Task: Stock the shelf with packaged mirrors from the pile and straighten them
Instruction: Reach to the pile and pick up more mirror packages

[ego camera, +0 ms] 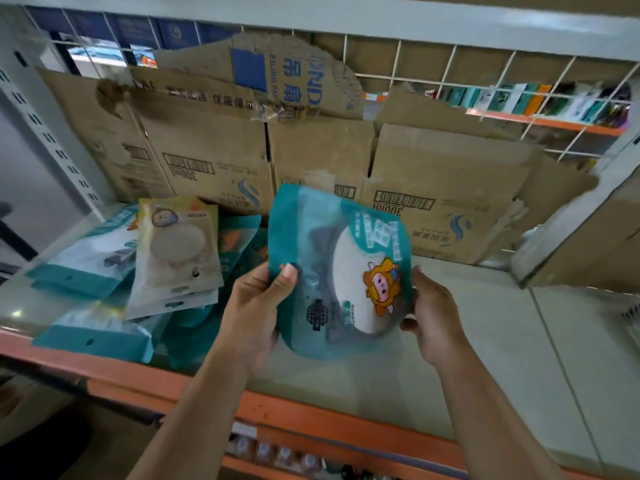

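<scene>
I hold a teal packaged mirror (341, 271) above the shelf (485, 341), tilted, with a round white mirror and an orange cartoon figure on its front. My left hand (258, 306) grips its left edge, thumb on the front. My right hand (433, 313) holds its right edge from behind. To the left, a loose pile of teal mirror packs (93, 337) lies on the shelf. A pale yellowish pack (176, 254) leans on top of that pile.
Flattened cardboard boxes (433, 188) stand along the back of the shelf against a white wire grid (485, 74). The shelf has an orange front edge (311, 414). A perforated upright post (45, 133) stands at left. Small bottles (273, 452) show on the level below.
</scene>
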